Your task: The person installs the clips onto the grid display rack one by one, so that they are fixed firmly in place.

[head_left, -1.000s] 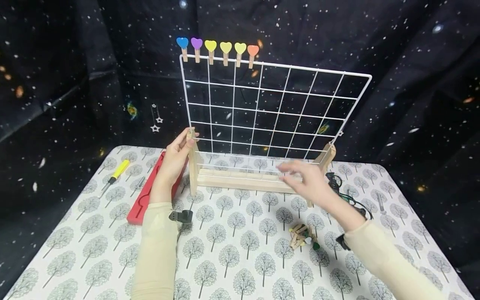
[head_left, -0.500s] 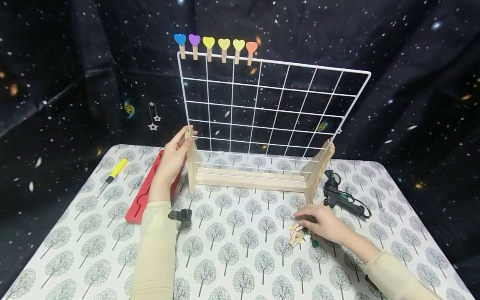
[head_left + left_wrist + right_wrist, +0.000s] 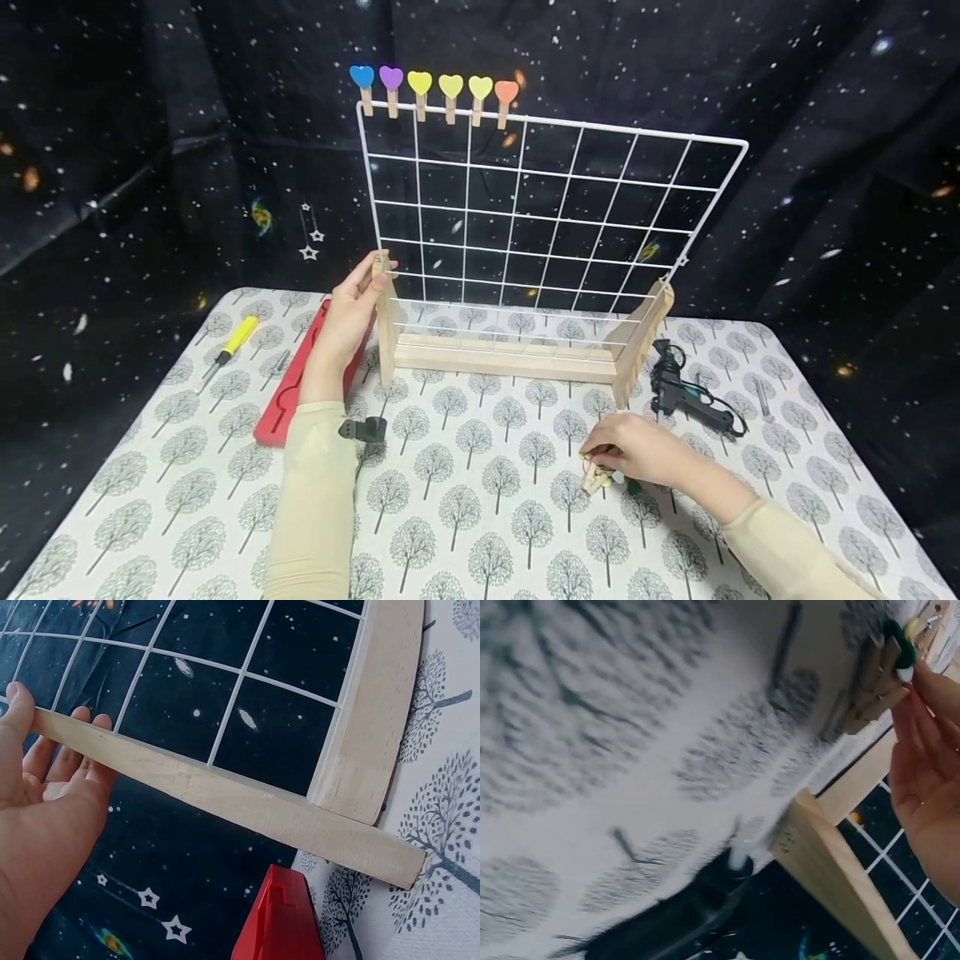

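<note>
My left hand point(image 3: 349, 312) grips the upper left end of a wooden stand point(image 3: 502, 360), which holds up a white wire grid point(image 3: 555, 218). In the left wrist view, thumb and fingers point(image 3: 56, 802) lie on opposite sides of the flat side post point(image 3: 195, 786). Heart-topped clothespins in blue point(image 3: 362, 77), purple, yellow and orange stand clipped along the grid's top left. My right hand point(image 3: 637, 450) is down at a small pile of clothespins point(image 3: 590, 483), partly covering it. In the right wrist view, its thumb and fingertips pinch a wooden clothespin point(image 3: 877, 706) beside dark green and white hearts.
A red tray point(image 3: 279, 415) with shaped recesses lies behind my left forearm. Farther left is a yellow-handled screwdriver point(image 3: 238, 337). A black glue gun point(image 3: 693, 400) with its cord lies right of the stand. The tablecloth point(image 3: 450, 533) has printed trees.
My right hand has come down from in front of the grid's lower right to the clothespin pile, and its fingers have closed there. The left hand keeps its grip on the stand.
</note>
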### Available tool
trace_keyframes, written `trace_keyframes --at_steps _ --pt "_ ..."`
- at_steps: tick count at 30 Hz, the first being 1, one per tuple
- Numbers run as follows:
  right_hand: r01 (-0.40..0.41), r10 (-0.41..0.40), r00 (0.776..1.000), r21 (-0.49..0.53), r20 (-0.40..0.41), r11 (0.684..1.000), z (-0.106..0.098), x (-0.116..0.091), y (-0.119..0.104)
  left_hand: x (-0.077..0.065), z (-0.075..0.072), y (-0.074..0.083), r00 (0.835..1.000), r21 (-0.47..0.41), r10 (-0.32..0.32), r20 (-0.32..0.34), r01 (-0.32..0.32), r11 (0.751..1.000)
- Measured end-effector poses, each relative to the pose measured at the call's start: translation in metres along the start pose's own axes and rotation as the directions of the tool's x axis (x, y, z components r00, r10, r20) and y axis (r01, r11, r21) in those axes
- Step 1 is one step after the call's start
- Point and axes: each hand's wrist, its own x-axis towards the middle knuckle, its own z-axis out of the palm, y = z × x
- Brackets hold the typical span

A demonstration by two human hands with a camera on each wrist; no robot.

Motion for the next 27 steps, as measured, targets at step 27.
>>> trace_keyframes --at_steps 27 --pt "-0.412 0.451 0.89 0.543 0.069 0.732 -0.003 0.007 -0.016 0.008 -0.004 -0.016 0.999 -0.046 0.036 0.019 -0.035 0.998"
